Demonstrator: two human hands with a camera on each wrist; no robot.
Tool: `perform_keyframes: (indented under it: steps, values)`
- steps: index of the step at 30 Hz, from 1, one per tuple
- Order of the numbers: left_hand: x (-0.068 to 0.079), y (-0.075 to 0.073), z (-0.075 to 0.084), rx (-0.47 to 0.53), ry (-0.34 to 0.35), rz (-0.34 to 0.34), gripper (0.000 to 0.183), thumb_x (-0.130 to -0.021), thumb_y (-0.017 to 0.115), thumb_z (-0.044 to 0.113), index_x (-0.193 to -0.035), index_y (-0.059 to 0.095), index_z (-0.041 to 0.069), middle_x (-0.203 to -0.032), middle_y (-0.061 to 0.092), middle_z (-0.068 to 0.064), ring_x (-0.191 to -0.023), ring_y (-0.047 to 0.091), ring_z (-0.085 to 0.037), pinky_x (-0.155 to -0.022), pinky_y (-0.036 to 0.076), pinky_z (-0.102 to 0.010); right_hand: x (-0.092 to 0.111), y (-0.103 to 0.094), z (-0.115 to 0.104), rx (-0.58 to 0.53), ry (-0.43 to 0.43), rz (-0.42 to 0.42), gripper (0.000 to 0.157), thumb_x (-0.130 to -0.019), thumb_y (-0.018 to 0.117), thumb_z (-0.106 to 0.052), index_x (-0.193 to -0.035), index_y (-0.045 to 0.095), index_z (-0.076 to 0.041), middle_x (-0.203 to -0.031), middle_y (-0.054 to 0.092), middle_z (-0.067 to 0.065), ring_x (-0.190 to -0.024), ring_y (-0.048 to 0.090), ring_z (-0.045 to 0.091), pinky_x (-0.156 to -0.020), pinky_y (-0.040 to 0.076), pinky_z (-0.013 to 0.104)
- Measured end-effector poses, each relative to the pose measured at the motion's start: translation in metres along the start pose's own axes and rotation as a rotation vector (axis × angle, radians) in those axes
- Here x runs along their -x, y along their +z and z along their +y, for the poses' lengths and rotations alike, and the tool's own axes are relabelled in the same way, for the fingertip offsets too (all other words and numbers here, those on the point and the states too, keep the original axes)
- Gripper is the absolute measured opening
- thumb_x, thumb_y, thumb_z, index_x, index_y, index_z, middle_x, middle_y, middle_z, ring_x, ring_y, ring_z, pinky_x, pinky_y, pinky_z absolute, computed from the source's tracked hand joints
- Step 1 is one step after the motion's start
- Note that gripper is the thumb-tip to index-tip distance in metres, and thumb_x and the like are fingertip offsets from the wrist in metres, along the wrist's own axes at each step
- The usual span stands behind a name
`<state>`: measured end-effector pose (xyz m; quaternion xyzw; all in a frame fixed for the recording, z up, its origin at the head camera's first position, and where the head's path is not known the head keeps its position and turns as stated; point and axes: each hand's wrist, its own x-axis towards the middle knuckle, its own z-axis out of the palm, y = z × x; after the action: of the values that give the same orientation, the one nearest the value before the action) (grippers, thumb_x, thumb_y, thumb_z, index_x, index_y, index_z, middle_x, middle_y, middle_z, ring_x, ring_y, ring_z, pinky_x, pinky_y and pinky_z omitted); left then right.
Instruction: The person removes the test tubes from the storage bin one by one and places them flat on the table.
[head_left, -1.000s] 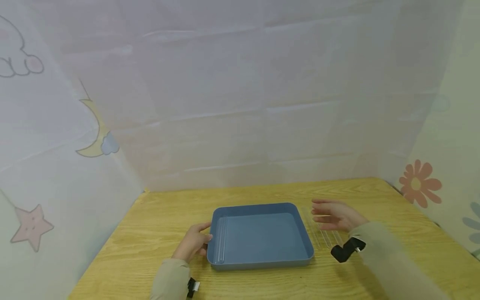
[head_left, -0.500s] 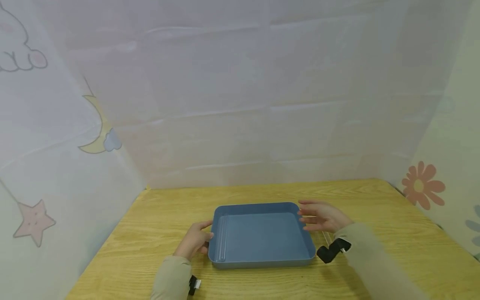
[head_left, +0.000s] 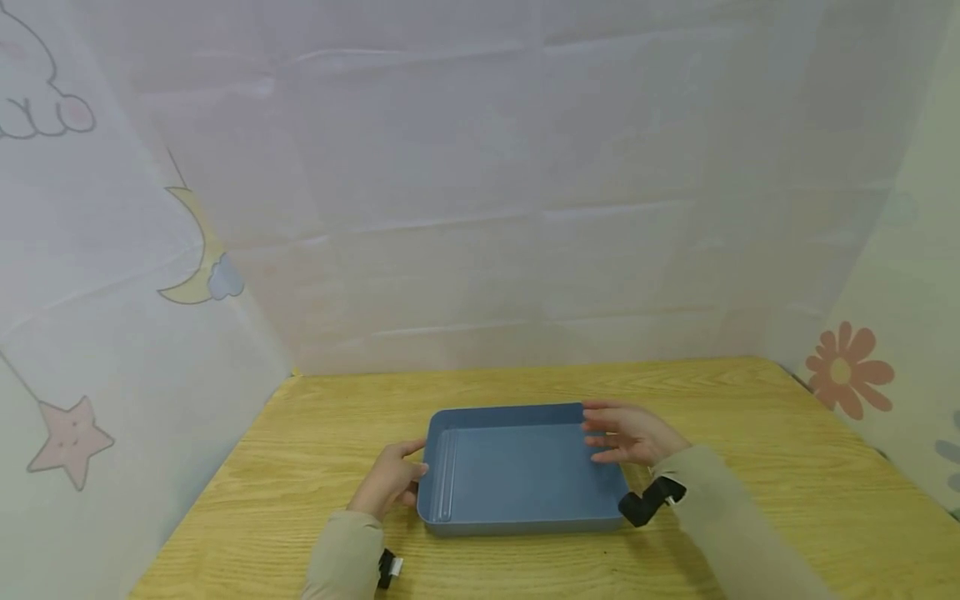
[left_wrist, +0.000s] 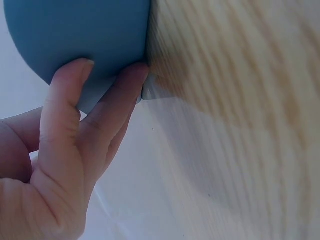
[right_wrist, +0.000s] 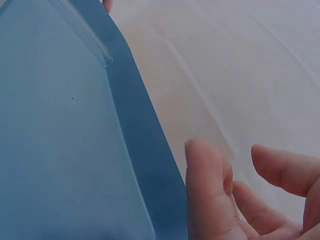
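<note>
On the table (head_left: 292, 475), blue tray (head_left: 517, 471), long axis left-to-right

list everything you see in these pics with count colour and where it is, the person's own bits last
tray: 1, blue, on the table
tubes: at least 2, clear, inside the tray along its left side
table: 1, yellowish wood, under the tray
sheet: 1, pale, creased, behind the table
moon print: 1, yellow with a blue cloud, left wall
star print: 1, pink, lower left wall
flower print: 1, orange-red, right wall
left hand: 1, bare, touching the tray's left side
right hand: 1, bare, at the tray's right edge, contact unclear
sleeves: 2, beige, on the forearms
wrist mounts: 2, black, at the wrists
</note>
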<state>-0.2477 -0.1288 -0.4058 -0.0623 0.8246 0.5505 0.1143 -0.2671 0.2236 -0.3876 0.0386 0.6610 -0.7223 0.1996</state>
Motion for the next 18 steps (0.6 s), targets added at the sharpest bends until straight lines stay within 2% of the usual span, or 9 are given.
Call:
perform_keyframes:
  steps: [4,11,18]
  values:
    - [0.0,0.0,0.0,0.001,-0.003,0.002,0.05,-0.095,0.053,-0.007,-0.143,0.042,-0.005,-0.082,0.068,-0.015,-0.066,0.066,-0.02,-0.052,0.054,-0.031,-0.003,0.004,0.001,0.002,0.006,0.002,0.063,-0.101,0.053,-0.015,-0.153,0.02,0.001,-0.119,0.052,0.014,-0.092,0.059,0.023,-0.077,0.055,0.039]
    - [0.001,0.0,0.0,-0.003,0.001,0.001,0.05,-0.095,0.052,-0.006,-0.144,0.042,-0.005,-0.082,0.068,-0.014,-0.065,0.066,-0.019,-0.05,0.053,-0.029,-0.008,0.014,0.001,-0.034,0.019,-0.006,0.06,-0.101,0.052,-0.013,-0.152,0.023,0.0,-0.105,0.057,0.008,-0.083,0.061,0.018,-0.072,0.056,0.036]
    - [0.001,0.001,0.001,-0.012,-0.002,0.003,0.05,-0.095,0.052,-0.006,-0.144,0.042,-0.004,-0.081,0.068,-0.013,-0.065,0.065,-0.018,-0.049,0.052,-0.028,-0.012,0.028,0.002,-0.057,0.019,-0.049,0.06,-0.101,0.053,-0.013,-0.152,0.024,0.0,-0.098,0.059,0.005,-0.082,0.061,0.018,-0.071,0.055,0.037]
